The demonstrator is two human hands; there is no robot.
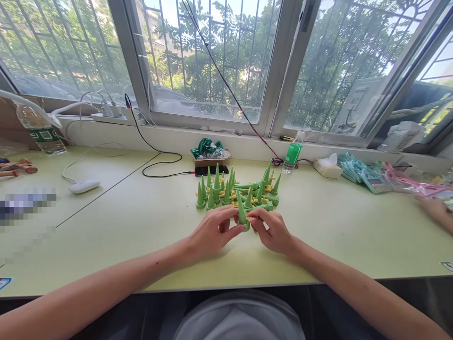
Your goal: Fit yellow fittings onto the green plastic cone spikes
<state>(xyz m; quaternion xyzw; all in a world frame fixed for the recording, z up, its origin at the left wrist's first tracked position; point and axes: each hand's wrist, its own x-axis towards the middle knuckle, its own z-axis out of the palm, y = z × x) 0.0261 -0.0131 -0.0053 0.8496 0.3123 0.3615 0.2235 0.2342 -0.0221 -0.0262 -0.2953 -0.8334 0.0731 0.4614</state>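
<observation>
Both hands meet at the middle of a pale green table [141,236]. My left hand [212,231] and my right hand [271,231] pinch one green plastic cone spike [241,213], which points upward between their fingertips. A small yellow part shows at its base by my right fingers. Just behind the hands lies a cluster of several more green cone spikes with yellow fittings [235,191], some upright, some lying flat.
A black phone [211,170] and a box with green cloth [209,150] sit behind the cluster. A green-labelled bottle [293,155], tissues [327,166], a white mouse [84,185], and cables lie about. Another person's hand [435,210] rests at the right edge.
</observation>
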